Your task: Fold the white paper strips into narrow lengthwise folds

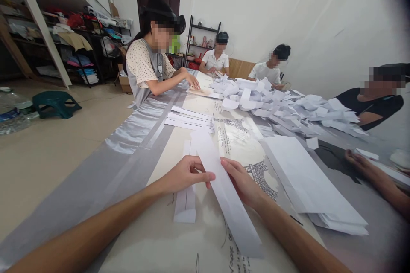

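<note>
The grey tablecloth (96,172) gives leftward passage; the paper stack (310,179) obstructs rightward.

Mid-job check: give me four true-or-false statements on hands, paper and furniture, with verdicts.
1. The left hand and right hand both touch a long white paper strip. True.
2. The heap of white paper pieces lies on the beige floor. False: it lies on the grey-covered table.
3. A stack of folded white paper sheets lies right of that strip. True.
4. The green plastic stool stands on the table. False: it stands on the floor.
</note>
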Motion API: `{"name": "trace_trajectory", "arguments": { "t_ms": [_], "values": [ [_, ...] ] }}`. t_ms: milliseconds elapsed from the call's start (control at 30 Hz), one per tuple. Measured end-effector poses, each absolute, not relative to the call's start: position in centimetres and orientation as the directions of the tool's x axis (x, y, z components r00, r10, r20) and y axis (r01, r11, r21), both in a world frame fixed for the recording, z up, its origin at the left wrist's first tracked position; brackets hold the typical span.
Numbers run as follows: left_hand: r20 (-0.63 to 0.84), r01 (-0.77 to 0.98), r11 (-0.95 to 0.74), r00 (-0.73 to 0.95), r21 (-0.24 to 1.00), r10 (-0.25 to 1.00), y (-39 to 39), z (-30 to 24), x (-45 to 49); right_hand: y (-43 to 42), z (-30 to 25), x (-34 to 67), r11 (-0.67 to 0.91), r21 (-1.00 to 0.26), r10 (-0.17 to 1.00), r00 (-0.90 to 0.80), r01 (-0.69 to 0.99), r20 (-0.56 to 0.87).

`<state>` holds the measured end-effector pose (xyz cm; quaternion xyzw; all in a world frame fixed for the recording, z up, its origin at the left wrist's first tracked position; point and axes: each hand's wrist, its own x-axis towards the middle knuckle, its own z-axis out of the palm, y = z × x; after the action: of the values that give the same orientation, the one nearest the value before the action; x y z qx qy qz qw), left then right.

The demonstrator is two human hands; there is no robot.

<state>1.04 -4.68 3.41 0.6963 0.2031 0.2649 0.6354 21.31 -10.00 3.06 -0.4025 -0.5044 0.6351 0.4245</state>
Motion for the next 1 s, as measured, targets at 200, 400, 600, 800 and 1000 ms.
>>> {"name": "trace_trajectory", "arguments": {
  "t_ms": [200, 400, 600, 800, 1000],
  "values": [
    [0.113, -0.068, -0.096, 0.765, 0.993, 0.634, -4.85, 3.24, 1.10, -9.95, 2.99, 21.05, -0.131, -0.987, 0.948, -0.302, -0.092, -0.098],
    [0.147, -0.075, -0.129, 0.657, 0.989, 0.739, -4.67, 3.38, 0.92, -10.11, 2.99, 21.00, -0.182, -0.983, 0.953, -0.254, -0.037, -0.167],
    [0.150, -0.029, -0.163, 0.574, 0.986, 0.805, -4.23, 2.96, 1.02, -10.24, 3.35, 21.32, -0.204, -0.978, 0.943, -0.258, 0.053, -0.210],
    [0.113, -0.065, -0.094, 0.657, 0.993, 0.745, -5.03, 3.20, 1.53, -10.19, 3.44, 21.41, -0.108, -0.982, 0.922, -0.354, 0.157, -0.158],
    [0.102, -0.054, -0.089, 0.664, 0.995, 0.741, -4.86, 3.07, 0.88, -10.11, 3.18, 21.40, -0.213, -0.961, 0.886, -0.380, 0.179, -0.267]
  ]
}}
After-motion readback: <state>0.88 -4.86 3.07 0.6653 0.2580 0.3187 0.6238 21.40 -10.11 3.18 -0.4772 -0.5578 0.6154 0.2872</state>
